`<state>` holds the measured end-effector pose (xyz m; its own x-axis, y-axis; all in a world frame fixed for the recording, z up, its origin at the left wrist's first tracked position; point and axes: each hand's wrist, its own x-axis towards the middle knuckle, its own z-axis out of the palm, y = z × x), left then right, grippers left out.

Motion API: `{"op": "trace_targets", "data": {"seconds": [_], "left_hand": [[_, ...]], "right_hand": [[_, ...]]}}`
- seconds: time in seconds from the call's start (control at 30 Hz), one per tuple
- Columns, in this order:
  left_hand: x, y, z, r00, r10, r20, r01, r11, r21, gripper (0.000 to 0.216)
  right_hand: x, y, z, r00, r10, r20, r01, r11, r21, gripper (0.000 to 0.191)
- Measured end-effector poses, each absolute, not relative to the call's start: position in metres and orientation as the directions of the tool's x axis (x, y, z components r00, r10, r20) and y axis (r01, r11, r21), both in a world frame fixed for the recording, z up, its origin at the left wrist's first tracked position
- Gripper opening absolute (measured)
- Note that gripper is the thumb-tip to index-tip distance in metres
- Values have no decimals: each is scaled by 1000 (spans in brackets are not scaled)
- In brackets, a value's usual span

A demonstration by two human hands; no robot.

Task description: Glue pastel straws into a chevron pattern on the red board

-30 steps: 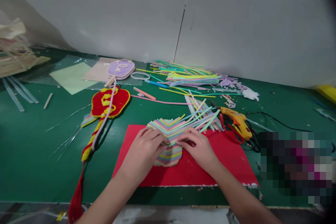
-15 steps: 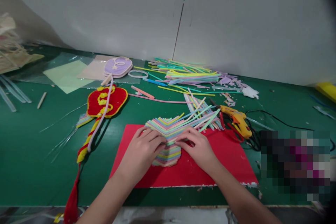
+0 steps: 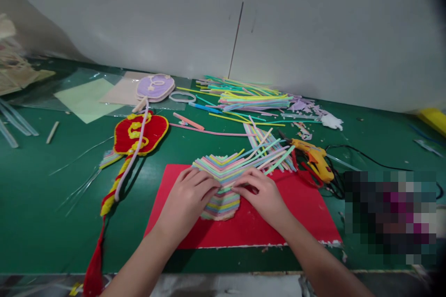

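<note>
A striped panel of pastel pipe cleaners (image 3: pixel 223 205), bent into V-shaped rows, lies on a red board (image 3: pixel 296 222). Its lower edge is rounded, and long loose ends fan out to the upper right. My left hand (image 3: pixel 193 195) rests on the panel's left side, thumb and index finger pinched together at its middle. From the right, my right hand (image 3: pixel 259 190) pinches at nearly the same spot. A pale green pipe cleaner (image 3: pixel 227 189) runs between the two sets of fingertips. The fingers partly cover the rows beneath them.
A yellow glue gun (image 3: pixel 315 160) with a black cord lies right of the board. Behind is a heap of pipe cleaners (image 3: pixel 254 101). At left lie a red-and-yellow tasselled fan (image 3: pixel 121 137), a purple fan (image 3: pixel 155 87) and clear glue sticks (image 3: pixel 16 118). A pixelated patch covers the right.
The view has shifted very slightly. Both hands stay pinched at the same place on the striped panel, and nothing else has visibly moved.
</note>
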<state>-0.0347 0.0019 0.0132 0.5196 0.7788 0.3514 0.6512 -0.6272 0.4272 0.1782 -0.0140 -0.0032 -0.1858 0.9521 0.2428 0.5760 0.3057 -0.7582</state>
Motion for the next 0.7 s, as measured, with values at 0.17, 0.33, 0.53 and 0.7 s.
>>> {"op": "trace_targets", "data": {"seconds": [0.17,0.33,0.53,0.7], "left_hand": [[-35,3,11,523,781,342,648,-625,436,17],[-34,2,11,516,785,341,636,-619,462,14],[-28,3,9,525,770,363,612,-637,468,10],[-28,3,5,530,767,362,608,-641,469,10]], "right_hand": [[191,-23,8,-107,960,259,656,264,-707,14],[200,-44,15,-86,943,323,757,273,-594,24],[192,-56,11,-289,912,290,854,382,-352,37],[188,-53,8,-358,892,274,885,418,-204,38]]}}
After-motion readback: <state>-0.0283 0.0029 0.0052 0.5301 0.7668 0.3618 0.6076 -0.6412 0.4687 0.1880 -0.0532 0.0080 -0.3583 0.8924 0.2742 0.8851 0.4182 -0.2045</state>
